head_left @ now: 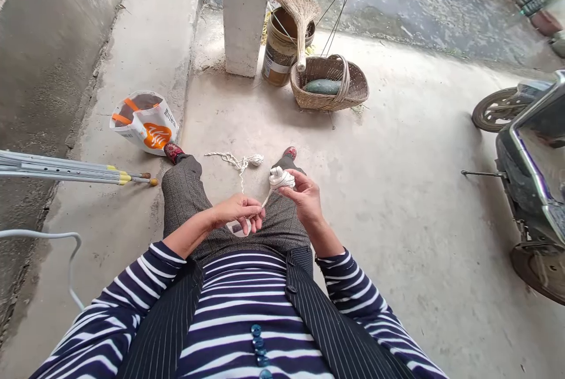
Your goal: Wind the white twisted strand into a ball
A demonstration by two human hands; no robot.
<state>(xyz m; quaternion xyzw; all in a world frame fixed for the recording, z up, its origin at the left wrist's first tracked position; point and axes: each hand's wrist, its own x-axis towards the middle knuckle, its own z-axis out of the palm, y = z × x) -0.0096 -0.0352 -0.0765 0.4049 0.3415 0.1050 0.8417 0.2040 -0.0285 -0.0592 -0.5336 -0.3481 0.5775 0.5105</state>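
My right hand (306, 195) grips a small wound ball of white cord (281, 179) between thumb and fingers, above my right knee. From this ball a strand runs down to my left hand (241, 212), whose thumb and forefinger pinch it over my lap. The other left fingers are loosely curled. A pale, whitish thing (238, 228) shows just under the left fingers; I cannot make out what it is. On the concrete between my feet lies a second bundle of white cord (255, 160), with loose tangled strands trailing toward my left hand.
A white and orange bag (152, 126) stands by my left foot. Crutches (66, 166) jut in from the left. Ahead are a pillar (245, 20), a bucket (276, 61) with a straw broom (302, 17), and a wicker basket (309, 99) holding a green gourd. A motorbike (525, 167) stands right.
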